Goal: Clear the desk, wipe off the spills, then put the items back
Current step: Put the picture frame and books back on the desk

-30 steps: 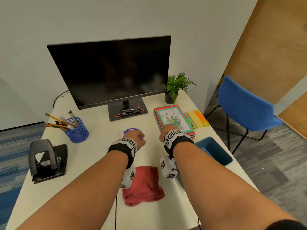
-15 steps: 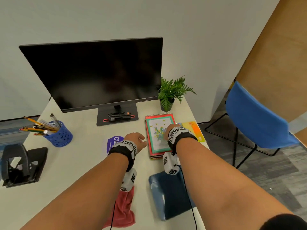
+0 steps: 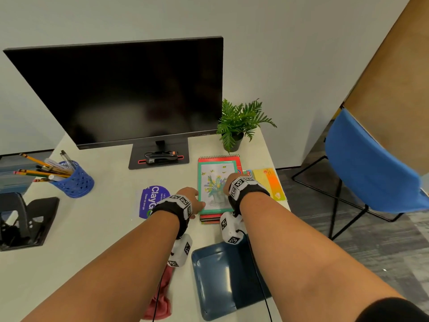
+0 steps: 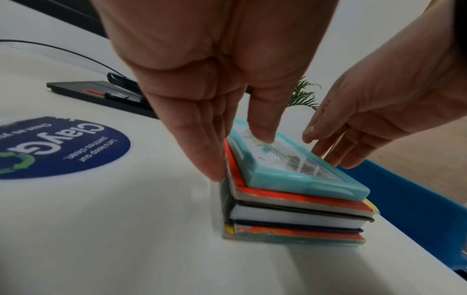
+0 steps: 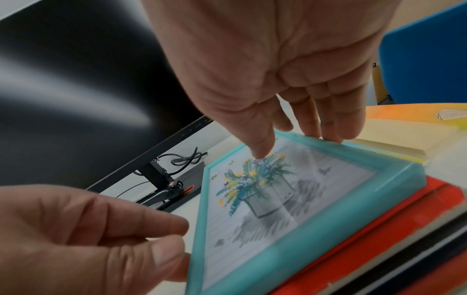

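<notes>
Reaching over a white worktop (image 3: 97, 228), a person's left hand (image 3: 191, 201) and right hand (image 3: 229, 182) closed in on a teal-framed flower picture (image 3: 217, 187) that lay on top of a stack of notebooks (image 4: 295, 215) near the worktop's right edge. The left hand's straight fingers (image 4: 202, 151) pressed against the stack's left side while its thumb touched the picture's glass; the right hand's fingers (image 5: 326, 121) rested on the frame's far edge and its thumb pointed down at the painted flowers, neither hand plainly curled round anything. A yellow and orange booklet (image 3: 269, 182) lay just beside the stack on the right, and a potted fern (image 3: 239, 122) stood behind it. A dark monitor (image 3: 125, 91) stood at the back with a cable bundle (image 3: 160, 155) on its base. A round purple sticker (image 3: 151, 201) sat left of the hands, a blue mesh pencil cup (image 3: 74, 180) and a black hole punch (image 3: 21, 219) farther left. A blue tray (image 3: 216, 282) and a red cloth (image 3: 160, 300) lay nearer the person, and a blue chair (image 3: 371, 163) stood off to the right.
</notes>
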